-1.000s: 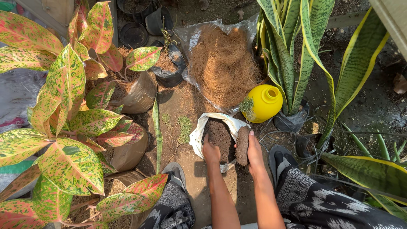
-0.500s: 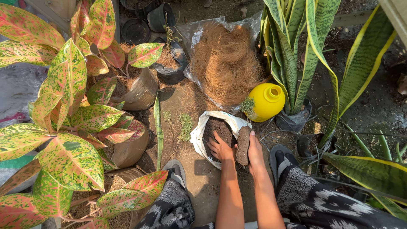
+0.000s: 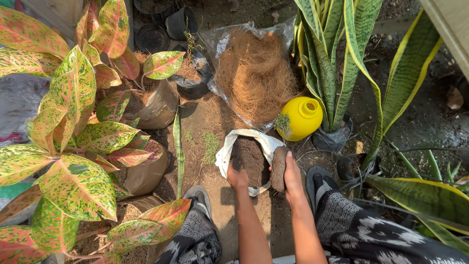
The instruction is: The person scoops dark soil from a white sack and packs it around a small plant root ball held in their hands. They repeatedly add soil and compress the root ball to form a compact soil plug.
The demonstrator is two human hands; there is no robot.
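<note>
A white sack (image 3: 225,155) of dark soil (image 3: 248,157) lies open on the ground before me. My left hand (image 3: 237,177) is closed inside the sack's near edge, its fingers dug into the soil. My right hand (image 3: 292,176) holds a brown oblong lump of soil or root ball (image 3: 279,167) at the sack's right rim. A yellow pot (image 3: 302,118) with a small green sprig lies just beyond the sack.
A clear plastic bag of brown coconut fibre (image 3: 254,76) lies behind the sack. Pink-green leafy plants (image 3: 73,132) in dark grow bags fill the left. Tall striped snake plants (image 3: 337,68) stand at the right. Black empty pots (image 3: 166,27) sit at the top. My patterned trouser legs (image 3: 371,230) frame the bottom.
My left hand has slid from the sack's middle back to its near edge and closed in the soil. The right hand still holds the lump.
</note>
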